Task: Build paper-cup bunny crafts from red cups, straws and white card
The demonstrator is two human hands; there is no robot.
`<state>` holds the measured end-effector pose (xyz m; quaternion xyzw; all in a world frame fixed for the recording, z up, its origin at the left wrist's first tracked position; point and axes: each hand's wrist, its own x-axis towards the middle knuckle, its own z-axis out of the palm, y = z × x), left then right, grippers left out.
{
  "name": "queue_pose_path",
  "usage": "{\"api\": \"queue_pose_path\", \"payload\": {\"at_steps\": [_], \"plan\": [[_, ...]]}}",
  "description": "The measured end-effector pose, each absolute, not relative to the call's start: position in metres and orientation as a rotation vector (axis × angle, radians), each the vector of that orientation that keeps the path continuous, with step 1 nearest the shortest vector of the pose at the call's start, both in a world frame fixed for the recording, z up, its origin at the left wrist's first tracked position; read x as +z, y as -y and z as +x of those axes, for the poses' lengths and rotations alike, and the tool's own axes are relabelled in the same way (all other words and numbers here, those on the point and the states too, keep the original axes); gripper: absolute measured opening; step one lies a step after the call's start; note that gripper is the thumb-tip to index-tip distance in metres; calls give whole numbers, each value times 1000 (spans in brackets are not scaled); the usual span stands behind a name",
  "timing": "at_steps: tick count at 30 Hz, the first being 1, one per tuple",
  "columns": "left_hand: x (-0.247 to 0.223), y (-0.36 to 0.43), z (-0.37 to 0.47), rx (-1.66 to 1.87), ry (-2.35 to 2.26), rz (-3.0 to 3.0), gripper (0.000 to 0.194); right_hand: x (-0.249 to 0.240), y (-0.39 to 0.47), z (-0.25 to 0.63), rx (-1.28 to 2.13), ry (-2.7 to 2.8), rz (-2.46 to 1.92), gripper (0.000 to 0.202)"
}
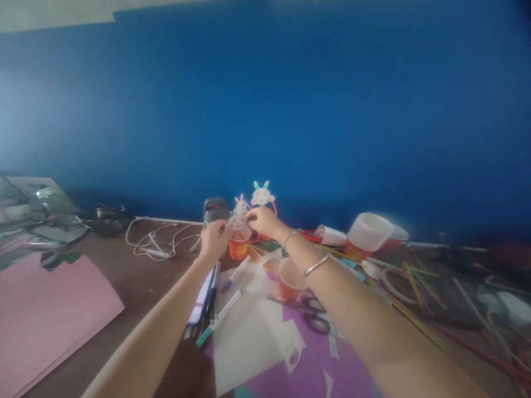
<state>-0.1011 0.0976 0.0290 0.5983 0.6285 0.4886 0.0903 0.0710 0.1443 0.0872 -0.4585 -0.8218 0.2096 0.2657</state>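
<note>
Both arms reach forward to a small white paper animal face (238,221) at the rim of an orange paper cup (239,249). My left hand (214,243) pinches the face's left side, and my right hand (264,220) pinches its right side. Just behind stand two more paper cut-outs: a small one with pink ears (241,204) and a larger rabbit-like face (262,194) with green in its ears. A red strip curves beside the larger one. How the held face joins the cup cannot be made out.
Scissors (317,315), a white sheet (244,354) and purple paper (327,359) lie in front, with markers (219,318) and a phone (201,298) leftward. An orange-white cup (291,276) sits under my right forearm. Pink paper (53,320), white cables (155,243) and larger cups (367,235) flank these.
</note>
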Motion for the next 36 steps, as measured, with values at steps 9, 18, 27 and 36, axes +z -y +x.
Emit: {"api": "queue_pose_path", "payload": {"at_steps": [9,18,27,36], "plan": [[21,-97,-106,1483,-1649,1687,49,81,-151,74,605,2194,-1221,16],[29,-102,-97,1476,-1583,1683,35,76,-157,78,667,2145,-1196,27],[41,-113,-90,1436,-1635,1782,30,75,-157,82,793,2059,-1165,28],[61,-77,-64,1518,-1993,2201,18,82,-151,95,963,1932,-1115,28]]}}
